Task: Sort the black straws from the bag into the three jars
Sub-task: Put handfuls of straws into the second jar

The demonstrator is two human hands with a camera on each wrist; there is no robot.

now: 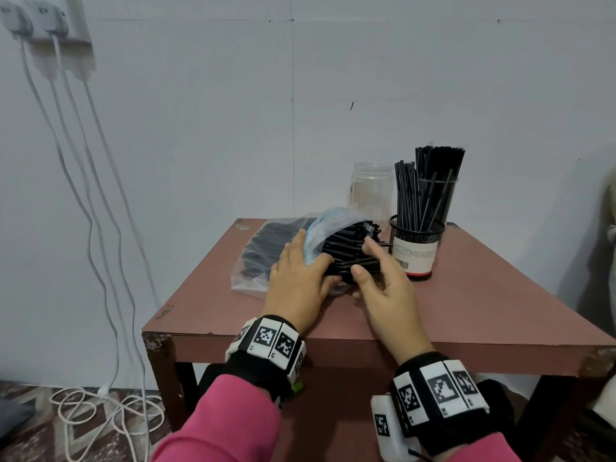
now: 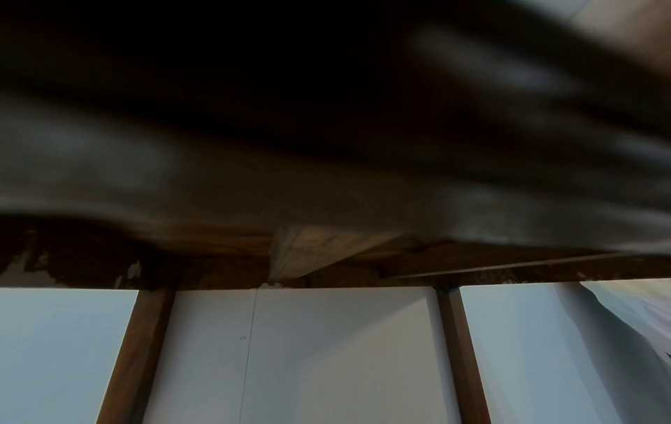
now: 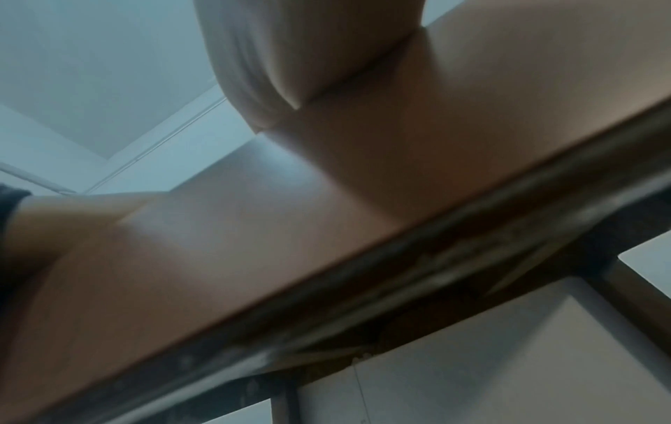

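A clear plastic bag (image 1: 256, 258) full of black straws lies on the left half of the brown table (image 1: 483, 295). A bundle of black straws (image 1: 346, 248) sticks out of its open mouth toward the right. My left hand (image 1: 308, 265) lies over the bag's mouth and grips the plastic, thumb under the bundle. My right hand (image 1: 365, 261) pinches the protruding straw ends between thumb and fingers. Behind stand an empty clear jar (image 1: 371, 191), a black mesh-topped labelled holder (image 1: 415, 248) with straws in it, and a dark tumbler (image 1: 440, 195) with a tall bunch. Both wrist views are blurred and show only the table edge.
The table stands against a pale wall (image 1: 233, 128). White cables (image 1: 100, 228) hang from wall sockets at the left and coil on the patterned floor. The table's right and near parts are bare. Something pale shows at the far right edge (image 1: 610, 211).
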